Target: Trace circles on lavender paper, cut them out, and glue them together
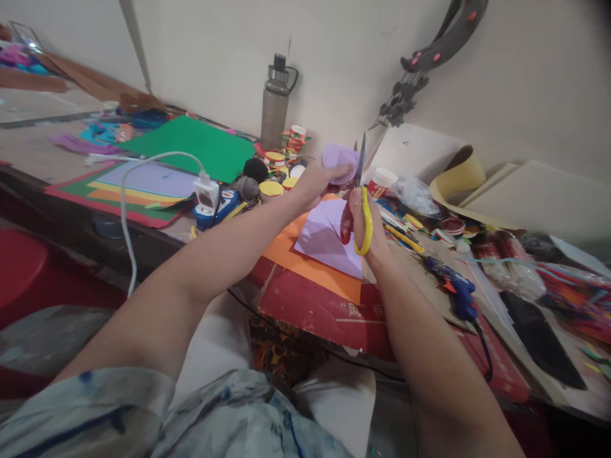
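Note:
My left hand is closed on a small rounded piece of lilac paper, its thumb lying across the front. In my right hand is a pair of scissors with yellow and red handles. The blades point upward and stand a little apart, right at the edge of the lilac piece; whether they touch it I cannot tell. Below both hands a lilac sheet with cut slits lies over an orange sheet, on a red printed board.
A grey bottle stands by the wall. Left are a green sheet, stacked coloured sheets and a power strip with a white cable. Right lie a paper cup, a yellow cutter and a blue glue gun.

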Available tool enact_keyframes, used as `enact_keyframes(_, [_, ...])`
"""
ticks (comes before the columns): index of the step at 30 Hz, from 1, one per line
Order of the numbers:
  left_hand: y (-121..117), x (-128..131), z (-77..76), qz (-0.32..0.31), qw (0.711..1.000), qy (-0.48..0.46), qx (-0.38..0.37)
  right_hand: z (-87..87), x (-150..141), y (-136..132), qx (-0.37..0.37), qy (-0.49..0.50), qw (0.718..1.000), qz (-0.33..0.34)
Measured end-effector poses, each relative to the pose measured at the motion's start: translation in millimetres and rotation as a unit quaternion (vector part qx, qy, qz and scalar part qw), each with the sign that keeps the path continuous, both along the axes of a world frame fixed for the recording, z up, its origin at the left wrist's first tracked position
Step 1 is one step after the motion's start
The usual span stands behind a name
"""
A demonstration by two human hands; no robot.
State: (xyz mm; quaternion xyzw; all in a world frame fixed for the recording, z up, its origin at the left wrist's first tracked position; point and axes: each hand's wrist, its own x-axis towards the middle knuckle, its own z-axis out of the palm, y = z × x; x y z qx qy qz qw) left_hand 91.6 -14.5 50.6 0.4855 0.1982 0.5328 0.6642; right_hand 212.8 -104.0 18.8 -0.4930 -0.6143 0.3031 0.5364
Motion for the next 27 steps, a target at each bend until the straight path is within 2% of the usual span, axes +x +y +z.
enact_keyframes(6, [3.0,2.4,-5.5,0.006,1.000,0.004,-0.003,0.6,-2.9,-0.1,-0.004,0.014,1.000,-0.014])
enact_keyframes(16, [-2.9,2.1,-1.5,-0.011,0.999,-0.014,-0.031,4.7,-5.6,-5.1,-0.030,0.048,0.998,0.000])
enact_keyframes(27, [-3.2,0.2,0.3,-0.021,0.999,-0.018,-0.022,4.0,-4.6,-7.0,-0.037,0.052,0.997,-0.045])
